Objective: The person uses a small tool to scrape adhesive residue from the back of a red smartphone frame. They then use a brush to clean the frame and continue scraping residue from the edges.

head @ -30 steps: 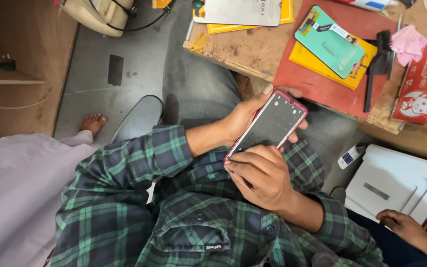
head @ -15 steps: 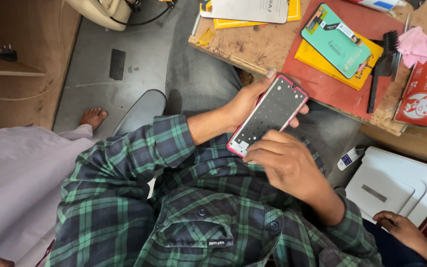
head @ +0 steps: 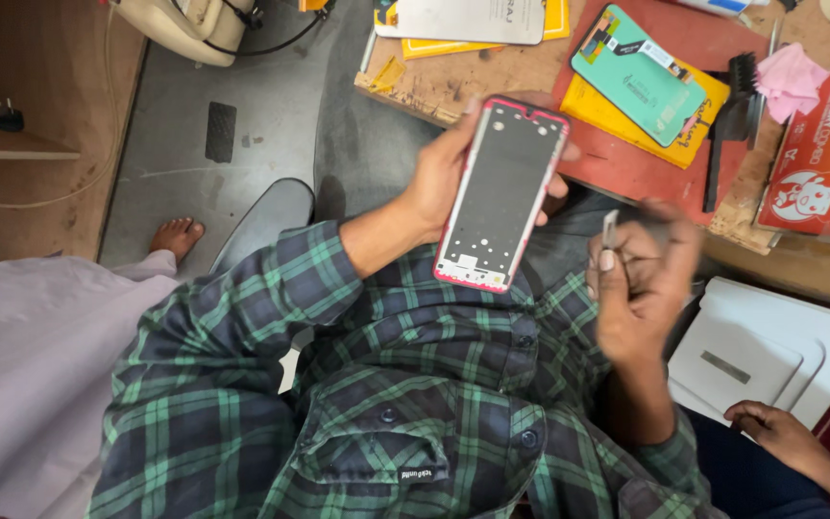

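Left hand (head: 449,178) around phone frame (head: 501,192)

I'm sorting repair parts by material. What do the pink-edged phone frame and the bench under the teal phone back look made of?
The phone frame, held in the left hand, looks like pink plastic around a dull dark plate, likely metal: punched holes, no shine. The bench looks like bare wood, scuffed and chipped at its edge, partly under a matte red mat.

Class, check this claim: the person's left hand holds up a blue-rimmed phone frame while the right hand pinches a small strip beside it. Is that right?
Not quite. The head view shows the phone frame has a pink rim, not blue. The left hand does hold it, and the right hand pinches a small strip beside it.
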The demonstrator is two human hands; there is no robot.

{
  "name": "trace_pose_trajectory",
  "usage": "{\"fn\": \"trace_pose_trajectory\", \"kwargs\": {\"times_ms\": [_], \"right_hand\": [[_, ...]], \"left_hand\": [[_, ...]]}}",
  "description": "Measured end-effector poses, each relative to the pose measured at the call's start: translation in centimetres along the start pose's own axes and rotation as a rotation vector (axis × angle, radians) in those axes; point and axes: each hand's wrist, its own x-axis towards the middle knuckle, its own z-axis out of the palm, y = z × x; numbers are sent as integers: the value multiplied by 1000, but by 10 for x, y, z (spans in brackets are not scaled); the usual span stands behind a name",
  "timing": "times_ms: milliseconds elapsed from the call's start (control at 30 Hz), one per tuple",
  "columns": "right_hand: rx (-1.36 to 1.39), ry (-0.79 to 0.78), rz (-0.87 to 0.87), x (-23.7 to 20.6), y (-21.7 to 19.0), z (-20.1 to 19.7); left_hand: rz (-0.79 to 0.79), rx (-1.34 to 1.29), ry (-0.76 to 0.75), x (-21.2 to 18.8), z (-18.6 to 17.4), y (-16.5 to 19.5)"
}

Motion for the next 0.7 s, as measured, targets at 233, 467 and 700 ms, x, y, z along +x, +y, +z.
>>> {"fn": "trace_pose_trajectory", "kwargs": {"times_ms": [233, 467, 700], "right_hand": [[151, -318, 247, -9, 47, 26], [488, -351, 363, -9, 21, 47], [169, -380, -79, -35, -98, -19]], "left_hand": [[534, 387, 81, -18, 23, 13], [674, 721, 78, -61, 93, 14], [430, 688, -526, -93, 172, 71]]}}
